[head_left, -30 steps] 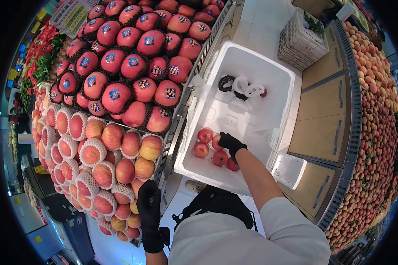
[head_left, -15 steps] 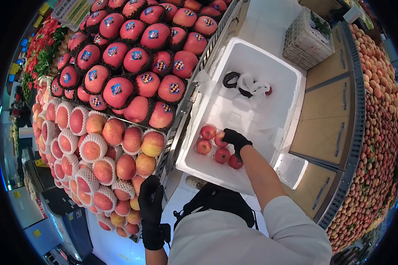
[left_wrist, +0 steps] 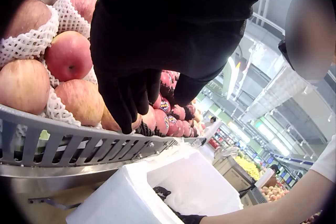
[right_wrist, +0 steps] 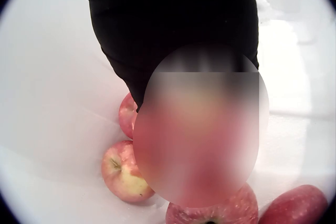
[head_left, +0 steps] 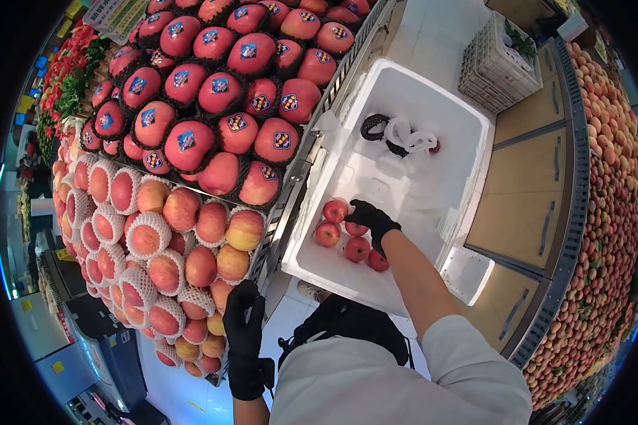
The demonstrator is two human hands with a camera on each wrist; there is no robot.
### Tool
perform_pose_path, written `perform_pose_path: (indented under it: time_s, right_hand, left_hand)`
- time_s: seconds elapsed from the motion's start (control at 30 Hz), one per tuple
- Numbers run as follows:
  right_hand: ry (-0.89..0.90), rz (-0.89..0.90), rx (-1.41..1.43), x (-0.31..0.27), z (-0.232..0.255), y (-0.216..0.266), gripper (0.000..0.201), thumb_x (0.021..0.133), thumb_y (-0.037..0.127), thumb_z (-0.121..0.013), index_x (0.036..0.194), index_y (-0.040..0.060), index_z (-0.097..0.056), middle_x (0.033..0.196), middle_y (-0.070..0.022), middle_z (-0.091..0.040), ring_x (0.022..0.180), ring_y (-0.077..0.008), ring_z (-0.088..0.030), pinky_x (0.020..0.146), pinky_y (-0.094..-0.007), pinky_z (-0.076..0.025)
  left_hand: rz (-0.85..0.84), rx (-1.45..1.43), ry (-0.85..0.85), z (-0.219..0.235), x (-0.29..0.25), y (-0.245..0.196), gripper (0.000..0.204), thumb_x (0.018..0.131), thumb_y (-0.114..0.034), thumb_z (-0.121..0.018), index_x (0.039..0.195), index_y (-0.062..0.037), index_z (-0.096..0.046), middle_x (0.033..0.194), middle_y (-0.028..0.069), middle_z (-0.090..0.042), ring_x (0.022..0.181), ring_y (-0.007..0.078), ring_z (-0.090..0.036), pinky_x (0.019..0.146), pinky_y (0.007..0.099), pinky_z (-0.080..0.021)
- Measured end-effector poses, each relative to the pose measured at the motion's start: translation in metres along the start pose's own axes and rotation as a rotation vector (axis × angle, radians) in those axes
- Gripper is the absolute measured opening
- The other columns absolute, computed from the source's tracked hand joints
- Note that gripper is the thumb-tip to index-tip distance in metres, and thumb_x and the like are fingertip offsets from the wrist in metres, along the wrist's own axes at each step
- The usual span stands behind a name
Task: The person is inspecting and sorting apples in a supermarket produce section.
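Note:
My right hand (head_left: 374, 223), in a black glove, reaches into a white foam box (head_left: 337, 269). Its fingertips are at the edge of a red apple (head_left: 334, 210), and another apple (head_left: 356, 229) lies partly beneath the hand. Several more apples, including one at the near side (head_left: 327, 234), lie on the box floor. In the right wrist view a fingertip meets an apple (right_wrist: 126, 119); a blurred patch hides the other fingers. My left hand (head_left: 244, 322), also black-gloved, hangs loosely curled beside the display of net-wrapped apples (head_left: 164, 273), holding nothing.
Black and white foam nets (head_left: 397, 134) lie at the box's far end. Large stickered apples (head_left: 190, 145) fill the upper left display, bordered by a slatted grey rail (left_wrist: 79, 148). Cabinets (head_left: 524, 191) line the right, below a fruit-covered stand (head_left: 609, 234). A crate (head_left: 500, 64) stands beyond.
My right hand has shifted off one apple towards the apple at its left; that first apple now shows below the fingers. The left hand stays beside the display. The head view has shifted slightly.

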State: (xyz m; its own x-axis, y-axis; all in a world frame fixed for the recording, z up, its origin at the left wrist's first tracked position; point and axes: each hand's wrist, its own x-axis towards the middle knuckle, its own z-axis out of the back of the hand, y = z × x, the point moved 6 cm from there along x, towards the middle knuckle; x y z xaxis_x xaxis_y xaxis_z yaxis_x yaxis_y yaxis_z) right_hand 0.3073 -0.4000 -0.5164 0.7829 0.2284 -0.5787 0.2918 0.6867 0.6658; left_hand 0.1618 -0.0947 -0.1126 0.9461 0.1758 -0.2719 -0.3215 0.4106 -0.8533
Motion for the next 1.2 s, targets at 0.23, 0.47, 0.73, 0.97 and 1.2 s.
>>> perform_pose_path:
  time_s: [0.23,0.47,0.73,0.97,1.2]
  right_hand:
    - [0.035,-0.010,-0.114,-0.008,0.000,0.056,0.080,0.069,0.050,-0.075,0.131,0.0061,-0.052,0.124,-0.0189,-0.059,0.113,-0.0361,-0.058,0.094,-0.0466,-0.046]
    - [0.031,-0.091,-0.155,-0.019,0.005,0.077,0.097,0.060,0.051,-0.080,0.139,0.0100,-0.042,0.129,-0.0179,-0.055,0.118,-0.0352,-0.055,0.096,-0.0565,-0.039]
    - [0.005,-0.098,-0.206,-0.014,-0.005,0.077,0.101,0.058,0.049,-0.083,0.141,0.0120,-0.039,0.127,-0.0174,-0.054,0.118,-0.0366,-0.055,0.095,-0.0555,-0.041]
    - [0.012,-0.122,-0.236,-0.012,-0.005,0.081,0.095,0.057,0.049,-0.083,0.135,0.0105,-0.044,0.129,-0.0204,-0.050,0.116,-0.0382,-0.055,0.095,-0.0534,-0.043]
    - [0.007,-0.086,-0.163,0.001,-0.015,0.075,0.089,0.056,0.046,-0.084,0.127,0.0059,-0.049,0.127,-0.0216,-0.052,0.116,-0.0371,-0.056,0.094,-0.0477,-0.047]
  left_hand:
    - [0.018,-0.003,-0.029,-0.001,-0.003,0.000,0.035,0.089,-0.001,-0.064,0.122,0.0014,-0.054,0.111,0.0072,-0.060,0.102,0.0159,-0.057,0.090,0.0291,-0.047]
    - [0.037,-0.005,-0.072,0.002,-0.007,0.000,0.033,0.086,0.003,-0.063,0.119,0.0019,-0.056,0.110,0.0075,-0.062,0.102,0.0176,-0.058,0.093,0.0300,-0.046]
    - [0.045,0.002,-0.055,0.002,-0.009,0.000,0.034,0.089,0.001,-0.063,0.121,0.0012,-0.054,0.112,0.0081,-0.060,0.103,0.0164,-0.057,0.090,0.0297,-0.047]
    - [0.047,-0.006,-0.056,-0.001,-0.011,0.002,0.033,0.088,0.000,-0.063,0.121,0.0011,-0.054,0.111,0.0073,-0.059,0.101,0.0158,-0.057,0.089,0.0290,-0.048]
    - [0.021,0.010,-0.078,0.001,-0.015,0.004,0.033,0.088,0.001,-0.063,0.120,0.0010,-0.055,0.109,0.0068,-0.060,0.098,0.0154,-0.057,0.086,0.0288,-0.048]
